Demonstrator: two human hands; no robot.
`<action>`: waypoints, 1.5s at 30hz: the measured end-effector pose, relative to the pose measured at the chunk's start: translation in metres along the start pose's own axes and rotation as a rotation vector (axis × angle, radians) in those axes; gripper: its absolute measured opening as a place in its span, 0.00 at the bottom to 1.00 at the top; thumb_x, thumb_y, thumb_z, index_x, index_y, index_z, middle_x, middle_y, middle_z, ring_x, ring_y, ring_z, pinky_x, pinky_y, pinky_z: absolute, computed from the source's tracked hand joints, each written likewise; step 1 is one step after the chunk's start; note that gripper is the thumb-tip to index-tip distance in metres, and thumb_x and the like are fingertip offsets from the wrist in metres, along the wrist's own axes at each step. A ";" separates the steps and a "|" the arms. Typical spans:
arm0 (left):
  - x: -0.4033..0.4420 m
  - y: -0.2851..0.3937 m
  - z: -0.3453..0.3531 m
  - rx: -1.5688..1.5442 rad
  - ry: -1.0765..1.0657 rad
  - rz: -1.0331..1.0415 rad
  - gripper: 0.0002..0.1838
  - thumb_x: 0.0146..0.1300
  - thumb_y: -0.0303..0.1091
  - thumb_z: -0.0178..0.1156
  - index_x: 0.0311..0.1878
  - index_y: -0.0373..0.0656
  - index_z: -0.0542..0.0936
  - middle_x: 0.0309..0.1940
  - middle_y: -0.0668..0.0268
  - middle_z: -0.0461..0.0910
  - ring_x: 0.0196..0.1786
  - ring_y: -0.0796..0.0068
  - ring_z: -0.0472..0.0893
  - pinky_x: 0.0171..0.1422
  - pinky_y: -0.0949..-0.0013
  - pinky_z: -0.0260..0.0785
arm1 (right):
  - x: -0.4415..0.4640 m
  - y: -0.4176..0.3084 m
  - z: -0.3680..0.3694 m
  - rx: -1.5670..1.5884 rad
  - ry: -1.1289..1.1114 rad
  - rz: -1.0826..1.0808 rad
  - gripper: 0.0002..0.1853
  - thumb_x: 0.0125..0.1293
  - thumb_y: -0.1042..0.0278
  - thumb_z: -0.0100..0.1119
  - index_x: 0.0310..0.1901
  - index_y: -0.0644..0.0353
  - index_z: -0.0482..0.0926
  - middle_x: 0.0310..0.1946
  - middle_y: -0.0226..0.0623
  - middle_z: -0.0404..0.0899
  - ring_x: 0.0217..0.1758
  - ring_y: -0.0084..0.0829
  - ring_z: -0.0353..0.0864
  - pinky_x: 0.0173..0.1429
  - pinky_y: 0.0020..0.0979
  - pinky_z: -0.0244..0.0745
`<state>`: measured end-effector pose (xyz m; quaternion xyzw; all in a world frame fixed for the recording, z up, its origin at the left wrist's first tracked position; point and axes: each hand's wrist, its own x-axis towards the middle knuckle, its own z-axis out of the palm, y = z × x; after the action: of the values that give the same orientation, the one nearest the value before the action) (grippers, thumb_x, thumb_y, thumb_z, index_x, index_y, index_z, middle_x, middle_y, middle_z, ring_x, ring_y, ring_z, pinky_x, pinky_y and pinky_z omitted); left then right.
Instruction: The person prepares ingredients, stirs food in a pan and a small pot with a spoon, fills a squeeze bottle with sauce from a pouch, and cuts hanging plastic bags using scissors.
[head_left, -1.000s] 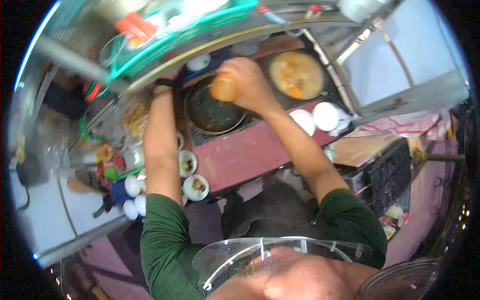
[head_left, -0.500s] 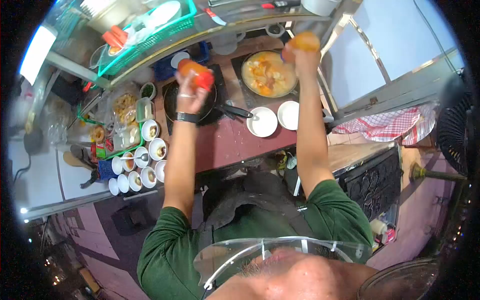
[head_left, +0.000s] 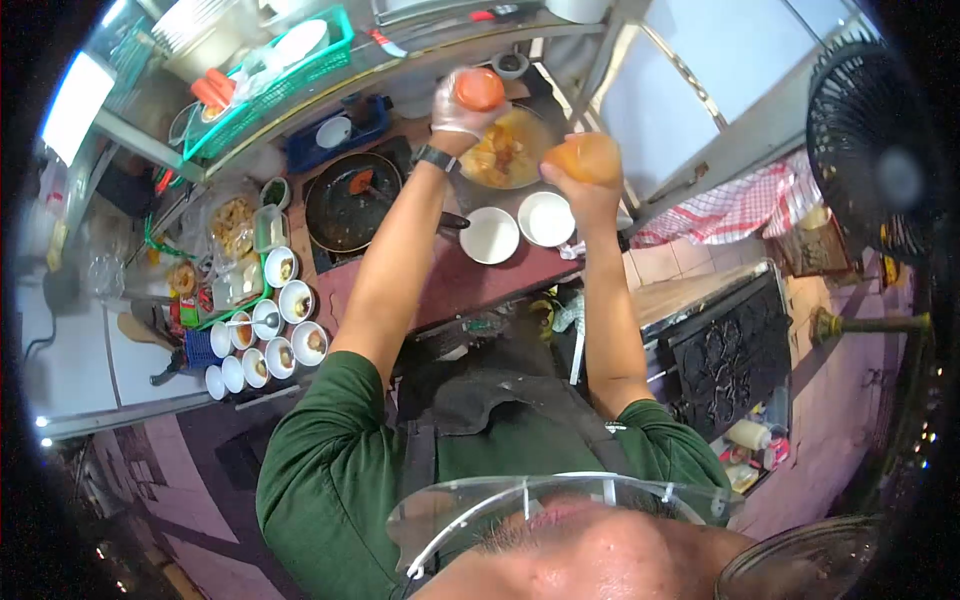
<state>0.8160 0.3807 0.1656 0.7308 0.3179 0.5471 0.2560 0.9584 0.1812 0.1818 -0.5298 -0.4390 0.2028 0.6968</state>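
Judge step in hand, from pose alone, as working with red bottle (head_left: 480, 88) and orange bottle (head_left: 584, 158) close to soup (head_left: 488, 160). Note left hand (head_left: 455, 112), in clear glove, wrapped round red bottle at soup's far left edge in this view. Note right hand (head_left: 592, 195) wrapped round orange bottle at soup's right edge, well apart from left. Locate two white bowls (head_left: 489, 236) (head_left: 547, 218) on desk (head_left: 465, 285), nearer the body than soup; frying pan (head_left: 328, 218) to their left, with red spatula (head_left: 361, 181) in it. Judge next move to call for firm grips, space kept between bottles, and a controlled tilt over soup, not over bowls, if tipping at all. Cannot see any flow from either bottle. Cannot tell contents, nor which end of red bottle faces the camera. Find orange bottle blurred, nozzle and label unreadable; right hand's glove, if any, uncertain. Find soup partly covered by left hand and orange bottle, and frying pan's handle (head_left: 455, 220) partly hidden behind left forearm (head_left: 395, 260). Find small bowls (head_left: 309, 343) at left too small for naming contents.
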 end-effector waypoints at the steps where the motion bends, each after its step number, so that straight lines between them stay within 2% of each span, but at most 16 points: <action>1: 0.005 0.016 0.000 -0.119 -0.026 -0.077 0.31 0.39 0.36 0.85 0.46 0.44 0.78 0.38 0.69 0.83 0.39 0.77 0.81 0.47 0.68 0.77 | -0.006 -0.005 -0.005 -0.050 -0.019 -0.034 0.29 0.46 0.77 0.81 0.50 0.58 0.75 0.44 0.32 0.81 0.45 0.26 0.82 0.53 0.30 0.79; 4: 0.022 0.062 0.000 -0.123 0.024 0.049 0.29 0.40 0.33 0.85 0.44 0.44 0.78 0.35 0.70 0.83 0.36 0.78 0.81 0.44 0.69 0.78 | -0.023 -0.023 -0.016 -0.077 -0.051 -0.082 0.30 0.46 0.79 0.81 0.50 0.58 0.74 0.45 0.31 0.80 0.45 0.26 0.81 0.52 0.29 0.79; 6: 0.024 0.096 -0.010 -0.230 -0.131 -0.277 0.28 0.39 0.32 0.85 0.43 0.44 0.78 0.35 0.70 0.83 0.35 0.78 0.81 0.43 0.69 0.77 | -0.032 -0.028 -0.023 -0.075 -0.060 -0.083 0.31 0.46 0.80 0.80 0.51 0.57 0.73 0.47 0.32 0.79 0.47 0.26 0.81 0.53 0.29 0.78; 8: 0.023 0.089 -0.005 -0.310 -0.103 -0.127 0.28 0.40 0.30 0.84 0.44 0.43 0.78 0.35 0.70 0.84 0.35 0.78 0.81 0.43 0.69 0.78 | -0.040 -0.032 -0.026 0.041 -0.055 -0.051 0.29 0.46 0.80 0.80 0.51 0.59 0.76 0.47 0.32 0.81 0.48 0.24 0.81 0.54 0.29 0.79; 12: 0.032 0.097 -0.006 -0.281 -0.061 -0.232 0.30 0.40 0.30 0.84 0.47 0.44 0.77 0.36 0.70 0.83 0.36 0.78 0.81 0.44 0.69 0.78 | -0.029 -0.029 -0.020 -0.012 -0.047 -0.036 0.29 0.46 0.81 0.80 0.51 0.59 0.75 0.46 0.32 0.81 0.47 0.23 0.81 0.54 0.29 0.79; 19: 0.036 0.085 -0.017 -0.293 -0.114 0.081 0.31 0.38 0.38 0.87 0.43 0.44 0.76 0.33 0.72 0.82 0.35 0.81 0.79 0.43 0.71 0.77 | 0.018 -0.024 0.015 -0.032 -0.005 -0.073 0.28 0.47 0.74 0.83 0.50 0.62 0.77 0.44 0.34 0.83 0.45 0.26 0.83 0.53 0.31 0.80; 24: -0.003 0.069 -0.023 -0.197 -0.058 0.003 0.31 0.35 0.39 0.85 0.42 0.47 0.77 0.37 0.71 0.81 0.39 0.79 0.80 0.48 0.71 0.77 | 0.035 0.006 0.026 -0.002 0.123 -0.057 0.28 0.51 0.76 0.78 0.53 0.61 0.74 0.40 0.33 0.81 0.42 0.28 0.82 0.51 0.33 0.80; 25: -0.008 0.074 -0.028 -0.172 -0.165 -0.160 0.32 0.36 0.38 0.85 0.45 0.48 0.77 0.40 0.71 0.82 0.40 0.78 0.80 0.50 0.70 0.77 | 0.039 0.010 0.028 0.053 0.120 -0.026 0.28 0.51 0.77 0.79 0.52 0.61 0.74 0.41 0.34 0.81 0.42 0.27 0.82 0.50 0.33 0.80; 30: -0.048 0.033 -0.031 -0.486 0.147 -0.052 0.34 0.36 0.27 0.83 0.49 0.47 0.75 0.43 0.69 0.82 0.46 0.75 0.82 0.54 0.66 0.79 | 0.066 0.070 0.043 -0.078 0.044 -0.066 0.21 0.47 0.80 0.78 0.43 0.61 0.80 0.36 0.34 0.83 0.37 0.27 0.82 0.47 0.34 0.80; 31: -0.057 0.020 -0.030 -0.776 0.232 -0.189 0.36 0.36 0.24 0.83 0.51 0.46 0.74 0.46 0.67 0.81 0.47 0.74 0.81 0.57 0.63 0.79 | 0.073 0.066 0.057 0.025 -0.002 0.017 0.19 0.46 0.80 0.78 0.40 0.61 0.80 0.34 0.33 0.83 0.36 0.27 0.82 0.46 0.34 0.80; 32: -0.066 0.029 -0.049 -0.861 0.317 -0.326 0.29 0.48 0.25 0.79 0.51 0.47 0.73 0.47 0.66 0.81 0.52 0.68 0.82 0.62 0.57 0.76 | 0.081 0.064 0.068 0.123 -0.044 0.103 0.17 0.46 0.80 0.77 0.38 0.62 0.81 0.32 0.33 0.83 0.35 0.28 0.82 0.45 0.34 0.80; 35: -0.056 -0.009 -0.109 -1.003 0.647 -0.490 0.20 0.61 0.28 0.70 0.54 0.47 0.73 0.47 0.63 0.80 0.52 0.64 0.83 0.60 0.51 0.78 | 0.134 0.107 0.070 -0.038 0.018 0.000 0.15 0.46 0.80 0.77 0.35 0.62 0.81 0.31 0.32 0.83 0.36 0.28 0.82 0.44 0.33 0.80; 36: -0.043 -0.017 -0.136 -1.025 0.831 -0.571 0.18 0.64 0.30 0.67 0.55 0.48 0.73 0.47 0.62 0.80 0.53 0.62 0.83 0.60 0.49 0.78 | 0.123 0.071 0.067 0.073 -0.019 0.139 0.18 0.47 0.80 0.77 0.40 0.62 0.81 0.33 0.33 0.83 0.37 0.28 0.82 0.45 0.32 0.80; 38: -0.026 -0.119 -0.206 -1.302 0.648 -0.497 0.16 0.67 0.32 0.64 0.57 0.49 0.75 0.48 0.61 0.80 0.53 0.61 0.83 0.58 0.48 0.79 | 0.098 0.063 0.061 -0.065 0.051 0.010 0.22 0.50 0.81 0.76 0.47 0.61 0.79 0.40 0.34 0.83 0.40 0.28 0.83 0.50 0.31 0.80; 41: -0.001 -0.259 -0.288 -1.773 0.481 -0.907 0.18 0.70 0.44 0.57 0.59 0.49 0.76 0.58 0.61 0.80 0.58 0.60 0.81 0.60 0.47 0.77 | 0.071 0.079 0.063 -0.034 -0.132 -0.012 0.26 0.51 0.81 0.76 0.53 0.62 0.78 0.43 0.34 0.82 0.42 0.28 0.84 0.48 0.31 0.82; 45: 0.024 -0.263 -0.307 -1.600 0.698 -0.992 0.21 0.68 0.46 0.58 0.61 0.49 0.75 0.60 0.60 0.79 0.59 0.57 0.79 0.64 0.46 0.73 | 0.068 0.039 0.071 0.004 -0.138 0.138 0.28 0.49 0.78 0.80 0.53 0.62 0.77 0.47 0.36 0.81 0.50 0.28 0.82 0.57 0.33 0.79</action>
<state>0.4772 0.5826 0.0738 -0.0726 0.1825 0.6152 0.7636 0.9433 0.2854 0.1771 -0.5422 -0.4478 0.2871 0.6505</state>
